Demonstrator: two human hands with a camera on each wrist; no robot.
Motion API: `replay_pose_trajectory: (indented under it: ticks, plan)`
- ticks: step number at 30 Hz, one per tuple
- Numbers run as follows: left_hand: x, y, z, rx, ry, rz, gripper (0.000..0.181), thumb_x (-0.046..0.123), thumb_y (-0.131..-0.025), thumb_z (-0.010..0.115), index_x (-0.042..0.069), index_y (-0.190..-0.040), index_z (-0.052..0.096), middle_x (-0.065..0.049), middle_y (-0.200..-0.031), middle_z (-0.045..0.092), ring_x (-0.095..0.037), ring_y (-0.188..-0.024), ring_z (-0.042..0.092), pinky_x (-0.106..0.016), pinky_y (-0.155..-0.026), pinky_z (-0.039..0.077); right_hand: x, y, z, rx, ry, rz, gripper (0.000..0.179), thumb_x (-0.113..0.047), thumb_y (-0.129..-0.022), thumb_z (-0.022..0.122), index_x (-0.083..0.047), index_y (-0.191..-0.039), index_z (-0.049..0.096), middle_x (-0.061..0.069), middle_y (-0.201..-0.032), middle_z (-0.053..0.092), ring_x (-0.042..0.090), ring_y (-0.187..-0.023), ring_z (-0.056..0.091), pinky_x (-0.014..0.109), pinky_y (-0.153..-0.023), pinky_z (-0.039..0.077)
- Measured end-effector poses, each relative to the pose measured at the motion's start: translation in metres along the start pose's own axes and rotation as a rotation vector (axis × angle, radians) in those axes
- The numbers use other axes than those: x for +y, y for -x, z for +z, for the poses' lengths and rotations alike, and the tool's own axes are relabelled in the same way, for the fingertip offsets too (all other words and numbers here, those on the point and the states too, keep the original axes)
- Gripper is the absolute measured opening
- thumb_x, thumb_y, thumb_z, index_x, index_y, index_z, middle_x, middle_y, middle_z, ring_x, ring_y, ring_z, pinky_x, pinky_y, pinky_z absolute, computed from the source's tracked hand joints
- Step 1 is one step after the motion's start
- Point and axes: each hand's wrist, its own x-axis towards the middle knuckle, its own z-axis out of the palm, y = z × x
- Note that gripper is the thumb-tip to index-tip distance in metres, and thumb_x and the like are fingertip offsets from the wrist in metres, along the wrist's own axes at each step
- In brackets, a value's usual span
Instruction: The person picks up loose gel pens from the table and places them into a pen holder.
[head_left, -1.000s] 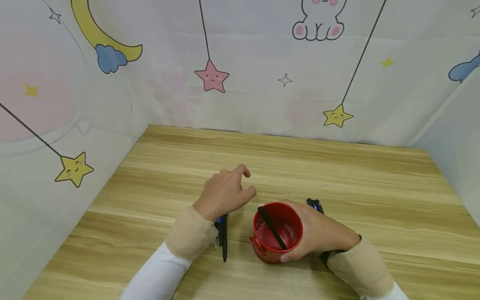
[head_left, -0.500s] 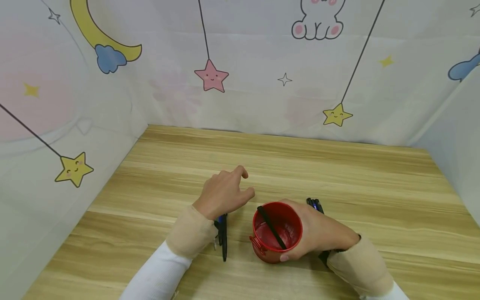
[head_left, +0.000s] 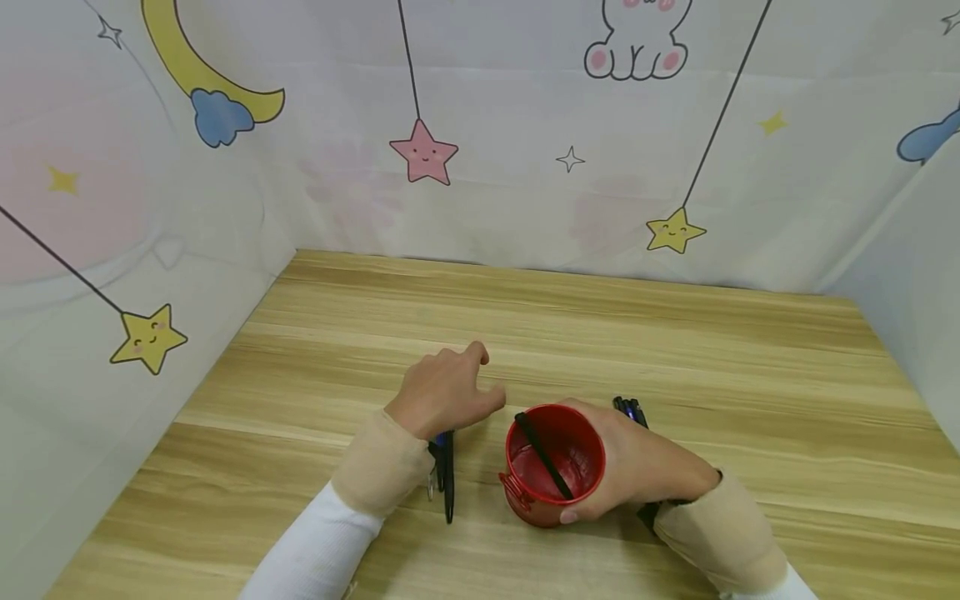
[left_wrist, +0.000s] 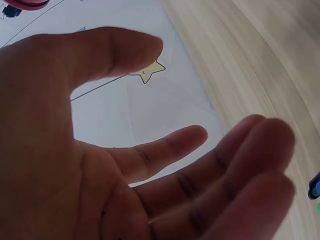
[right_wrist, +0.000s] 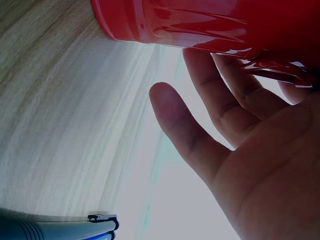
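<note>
A small red bucket (head_left: 527,510) stands on the table with a slim black bar (head_left: 546,457) across its mouth. My right hand (head_left: 637,454) grips the bucket's right side, thumb at the front and fingers behind. In the right wrist view some fingertips disappear behind its red wall (right_wrist: 200,25). To the left my left hand (head_left: 442,392) hovers with fingers loosely bent and thumb apart; its palm (left_wrist: 40,145) and the gap before it hold nothing in the left wrist view. Below that hand lie several dark pens (head_left: 448,479), partly hidden by the wrist.
More dark pens (head_left: 628,408) lie to the right of the bucket, partly covered by my right forearm. The wood-grain table (head_left: 525,308) meets a pale cloth backdrop (head_left: 510,225) with stars and a moon at the back and sides.
My left hand has come slightly down toward me, with the index finger and thumb shifting a little. The right hand and the bucket have stayed put.
</note>
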Motion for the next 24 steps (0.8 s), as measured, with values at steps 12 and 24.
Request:
replay_pose_trajectory:
  ticks: [12, 24]
  plan:
    - [-0.0029, -0.0001, 0.0009, -0.085, -0.044, -0.011, 0.052, 0.034, -0.080, 0.066, 0.007, -0.124, 0.061, -0.007, -0.082, 0.065, -0.024, -0.061, 0.057, -0.036, -0.051, 0.047, -0.0021, 0.0002, -0.0002, -0.005, -0.016, 0.017, 0.085, -0.029, -0.071, 0.095, -0.026, -0.143, 0.050, -0.003, -0.135, 0.059, 0.022, -0.122, 0.056, 0.044, -0.095, 0.054]
    - [-0.0055, -0.0020, 0.0025, -0.105, -0.075, -0.032, 0.048, 0.033, -0.080, 0.069, 0.006, -0.118, 0.061, -0.006, -0.075, 0.061, -0.023, -0.059, 0.055, -0.035, -0.048, 0.044, -0.0018, -0.0001, 0.0004, 0.000, -0.013, 0.015, 0.085, -0.030, -0.070, 0.095, -0.027, -0.142, 0.051, -0.004, -0.135, 0.059, 0.022, -0.122, 0.056, 0.043, -0.095, 0.053]
